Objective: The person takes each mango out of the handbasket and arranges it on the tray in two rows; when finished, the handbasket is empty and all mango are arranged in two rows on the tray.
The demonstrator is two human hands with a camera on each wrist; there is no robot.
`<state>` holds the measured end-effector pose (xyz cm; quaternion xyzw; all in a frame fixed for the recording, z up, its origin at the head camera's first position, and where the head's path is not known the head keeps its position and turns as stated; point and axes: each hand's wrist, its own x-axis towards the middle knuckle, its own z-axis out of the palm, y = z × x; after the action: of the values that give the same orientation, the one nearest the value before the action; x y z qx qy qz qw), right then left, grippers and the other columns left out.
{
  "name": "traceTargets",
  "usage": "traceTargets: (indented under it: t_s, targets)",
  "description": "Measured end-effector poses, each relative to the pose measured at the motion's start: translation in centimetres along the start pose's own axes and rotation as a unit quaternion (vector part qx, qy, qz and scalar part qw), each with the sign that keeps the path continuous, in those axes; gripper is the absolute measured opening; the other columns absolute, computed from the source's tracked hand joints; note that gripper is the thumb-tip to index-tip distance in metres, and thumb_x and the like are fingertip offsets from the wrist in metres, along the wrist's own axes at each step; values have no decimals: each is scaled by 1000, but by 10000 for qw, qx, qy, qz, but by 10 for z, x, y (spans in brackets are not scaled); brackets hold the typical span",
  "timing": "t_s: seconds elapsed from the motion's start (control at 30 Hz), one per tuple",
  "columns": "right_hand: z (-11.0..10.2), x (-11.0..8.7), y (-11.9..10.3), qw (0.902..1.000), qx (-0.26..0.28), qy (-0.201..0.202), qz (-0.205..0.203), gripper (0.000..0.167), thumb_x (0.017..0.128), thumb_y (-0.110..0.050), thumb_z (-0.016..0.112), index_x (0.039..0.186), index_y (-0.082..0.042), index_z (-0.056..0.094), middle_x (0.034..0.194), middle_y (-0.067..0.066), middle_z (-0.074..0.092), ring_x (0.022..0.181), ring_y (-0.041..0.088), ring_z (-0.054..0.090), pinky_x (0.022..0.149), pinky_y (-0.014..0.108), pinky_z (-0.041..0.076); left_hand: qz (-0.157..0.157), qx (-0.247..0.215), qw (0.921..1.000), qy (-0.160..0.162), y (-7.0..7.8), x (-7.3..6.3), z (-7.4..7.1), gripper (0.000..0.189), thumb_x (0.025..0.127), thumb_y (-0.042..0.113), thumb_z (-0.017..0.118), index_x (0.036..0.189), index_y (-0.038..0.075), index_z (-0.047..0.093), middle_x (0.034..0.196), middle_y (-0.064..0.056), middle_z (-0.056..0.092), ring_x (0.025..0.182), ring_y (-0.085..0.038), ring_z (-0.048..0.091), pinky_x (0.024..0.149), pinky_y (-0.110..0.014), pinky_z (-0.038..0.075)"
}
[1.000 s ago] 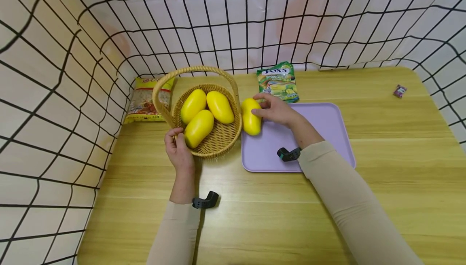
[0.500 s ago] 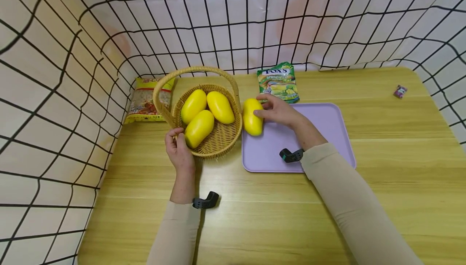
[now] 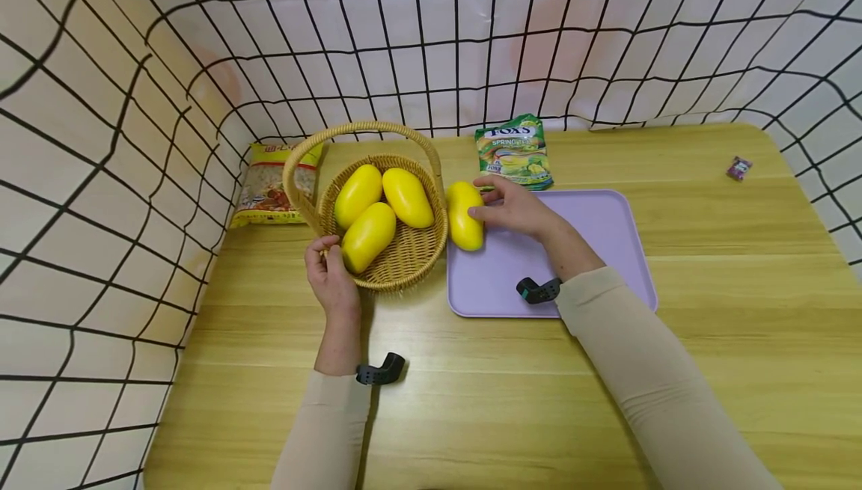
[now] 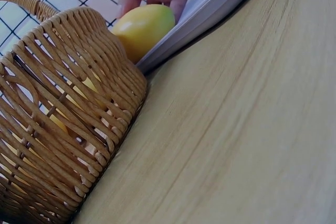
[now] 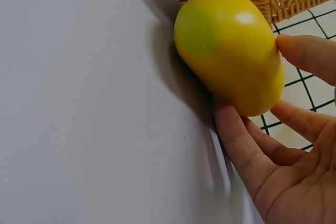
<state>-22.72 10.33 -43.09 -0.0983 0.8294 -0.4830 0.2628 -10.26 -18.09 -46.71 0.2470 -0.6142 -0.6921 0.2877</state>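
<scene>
My right hand [image 3: 512,207] pinches a yellow mango [image 3: 465,217] between thumb and fingers, over the left edge of a lilac tray [image 3: 552,295]. In the right wrist view the mango [image 5: 226,51] shows a greenish end, with fingertips at its side and lower end. Just left of it stands a wicker basket [image 3: 411,258] with a tall arched handle, holding 3 more mangoes [image 3: 368,237]. My left hand [image 3: 331,280] grips the basket's near-left rim, its fingers bent there. The left wrist view shows the basket's woven side [image 4: 68,108] and the held mango [image 4: 144,30] beyond it.
A yellow food packet [image 3: 272,187] lies behind the basket at left. A green candy bag [image 3: 514,152] is behind the tray. Far right on the wooden table [image 3: 471,400] sits a small purple wrapped sweet [image 3: 739,168]. Black-gridded white cloth walls [image 3: 431,34] border the table.
The right hand and mango shift slightly right, then the mango comes back a little left toward the basket. The left hand and basket stay in place.
</scene>
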Motion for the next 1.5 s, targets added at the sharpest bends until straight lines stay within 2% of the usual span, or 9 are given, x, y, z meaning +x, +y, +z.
traceTargets:
  t_s: [0.37,0.6,0.8,0.93,1.1,1.2,1.33,1.5]
  targets:
    - [-2,-7,-5,9998,-159,-16,147,75,94,-40,71,157,-22,35,151,16,46,118,35,62,101,46,54,19,-45,10000,-9,-1,-1,0,13,96,11,50,100,11,63,115,6,52,113,-12,49,95,-25,38]
    - [-7,-16,-13,9978,-627,212,-83,74,94,-39,71,156,-20,36,152,15,47,134,37,52,104,54,49,42,-61,10000,-33,-2,1,0,14,97,11,50,99,14,63,116,6,52,114,-12,49,96,-25,38]
    - [-9,-24,-23,9943,-984,368,-159,72,94,-39,70,156,-22,36,154,14,48,137,36,51,106,55,48,85,-72,9999,-49,-2,1,-1,14,96,10,50,99,14,63,116,5,53,116,-12,49,97,-25,38]
    - [-9,-35,-35,9916,-979,592,-606,69,95,-34,71,155,-22,39,152,11,49,134,34,53,105,52,50,101,-61,9999,-43,-3,1,-1,14,96,10,50,99,14,63,115,5,53,115,-12,49,97,-25,38]
    - [-4,-52,-56,9832,-758,726,-1495,63,93,-24,74,150,-17,47,147,7,53,127,31,57,107,47,49,134,-41,9999,-22,-3,2,0,14,96,9,50,99,12,63,114,5,53,115,-12,49,97,-24,38]
    - [4,-61,-68,9751,-793,616,-1976,59,92,-21,75,146,-14,52,143,8,56,124,30,59,108,48,48,139,-14,9999,-29,-4,2,0,14,96,10,50,99,12,63,113,6,54,114,-12,49,97,-24,37]
    - [21,-66,-81,9653,-933,383,-2410,56,90,-22,77,142,-13,57,138,8,59,119,24,60,105,48,49,160,3,9999,-42,-5,3,-1,14,96,10,50,99,12,63,112,7,54,114,-12,49,97,-25,37]
    - [49,-65,-92,9511,-1608,144,-2632,56,89,-30,78,140,-16,58,136,4,60,117,21,58,102,45,50,209,-44,9998,-15,-5,3,0,14,95,8,50,98,11,63,111,6,54,113,-12,50,97,-24,37]
